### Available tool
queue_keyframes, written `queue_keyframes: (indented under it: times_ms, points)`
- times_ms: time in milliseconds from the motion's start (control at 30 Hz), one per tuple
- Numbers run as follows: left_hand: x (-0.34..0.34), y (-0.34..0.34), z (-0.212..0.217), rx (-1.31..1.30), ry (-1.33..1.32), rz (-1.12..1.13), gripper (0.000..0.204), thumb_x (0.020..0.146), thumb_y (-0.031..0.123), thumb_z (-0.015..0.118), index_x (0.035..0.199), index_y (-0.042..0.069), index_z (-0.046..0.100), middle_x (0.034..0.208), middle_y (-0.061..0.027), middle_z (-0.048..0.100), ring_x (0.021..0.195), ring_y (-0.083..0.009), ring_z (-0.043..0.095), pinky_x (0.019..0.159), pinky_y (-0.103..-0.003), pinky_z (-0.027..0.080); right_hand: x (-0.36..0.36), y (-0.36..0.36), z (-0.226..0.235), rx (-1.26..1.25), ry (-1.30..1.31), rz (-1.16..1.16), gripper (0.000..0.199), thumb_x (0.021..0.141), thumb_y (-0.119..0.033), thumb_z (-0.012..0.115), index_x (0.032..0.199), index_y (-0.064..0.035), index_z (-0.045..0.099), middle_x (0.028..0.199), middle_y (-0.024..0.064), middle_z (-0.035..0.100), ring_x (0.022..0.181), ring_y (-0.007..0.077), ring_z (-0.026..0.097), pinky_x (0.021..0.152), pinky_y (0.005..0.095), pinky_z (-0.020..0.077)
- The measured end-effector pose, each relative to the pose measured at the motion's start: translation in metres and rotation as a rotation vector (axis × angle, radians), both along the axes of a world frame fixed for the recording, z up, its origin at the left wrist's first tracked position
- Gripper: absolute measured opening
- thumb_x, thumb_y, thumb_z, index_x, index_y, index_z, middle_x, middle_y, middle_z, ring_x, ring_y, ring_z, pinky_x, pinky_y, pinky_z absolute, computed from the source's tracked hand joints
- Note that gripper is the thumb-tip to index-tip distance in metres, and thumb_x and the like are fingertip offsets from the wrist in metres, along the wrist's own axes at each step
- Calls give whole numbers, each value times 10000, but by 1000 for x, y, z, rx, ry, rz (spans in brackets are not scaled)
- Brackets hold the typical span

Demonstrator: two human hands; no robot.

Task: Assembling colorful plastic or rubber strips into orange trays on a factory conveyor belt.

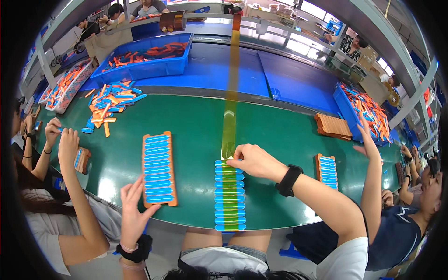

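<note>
My left hand (133, 200) is at the lower left corner of an orange slotted tray (172, 182), its fingers along the side and its thumb at the near edge. Several slim blue pieces (157, 164) lie crosswise in the tray's slots. To the right, my right hand (259, 162) pinches a yellow translucent tape (229, 123) at the top of a row of blue pieces (239, 192). The tape runs down the middle of that row and stretches up toward a roll over the table. My right fingertips partly hide the tape where they pinch it.
Loose orange and blue pieces (109, 103) are heaped at the far left, before a blue bin (140, 67) and a white basket (70, 88). Right of me are stacked orange trays (332, 126), a filled tray (327, 171) and another blue bin (343, 105). Co-workers sit on both sides.
</note>
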State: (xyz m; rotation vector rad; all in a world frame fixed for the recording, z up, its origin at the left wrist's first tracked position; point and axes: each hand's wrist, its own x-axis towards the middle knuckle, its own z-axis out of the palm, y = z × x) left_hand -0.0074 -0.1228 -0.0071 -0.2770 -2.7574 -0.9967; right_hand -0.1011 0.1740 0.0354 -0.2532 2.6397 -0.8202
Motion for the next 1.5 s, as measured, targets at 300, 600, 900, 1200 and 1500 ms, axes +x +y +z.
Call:
queue_keyframes:
  times_ms: [300, 600, 900, 1200, 1500]
  points:
    - [17, 84, 2, -80, 12, -169, 667, 612, 206, 728, 1194, 35, 450, 1292, -69, 398, 1026, -276, 379, 848, -361, 300, 69, 6, 40, -1173, -85, -546, 177, 831, -176, 572, 850, -3, 601, 722, -27, 543, 659, 27, 446, 573, 180, 340]
    - [16, 129, -6, -18, -2, -273, 687, 619, 184, 727, 1211, 9, 427, 1295, -83, 391, 1007, -269, 386, 839, -347, 306, 185, 6, -23, -811, -18, -387, 114, 784, -99, 632, 845, -4, 613, 726, -15, 573, 598, 6, 451, 487, 155, 349]
    - [41, 135, -7, -75, -26, -272, 724, 599, 178, 735, 1209, -29, 405, 1306, -102, 376, 985, -258, 385, 798, -350, 284, 204, -3, -49, -961, 5, -670, 252, 778, -31, 620, 999, 12, 506, 744, 44, 614, 644, 52, 559, 522, 167, 418]
    - [56, 141, -7, -110, -50, -325, 784, 516, 113, 731, 1204, -50, 392, 1308, -118, 366, 1001, -278, 381, 789, -365, 276, 205, -8, -53, -1130, -28, -885, 272, 791, 56, 555, 938, -39, 346, 801, 88, 601, 683, 70, 565, 518, 162, 391]
    - [32, 111, -6, -252, 419, -772, 507, 669, 117, 639, 1158, 88, 509, 1243, -9, 459, 876, -144, 419, 644, -248, 354, 201, -12, -52, -1131, -10, -952, 285, 780, 56, 574, 865, -60, 328, 603, -8, 536, 500, -21, 404, 425, 148, 249]
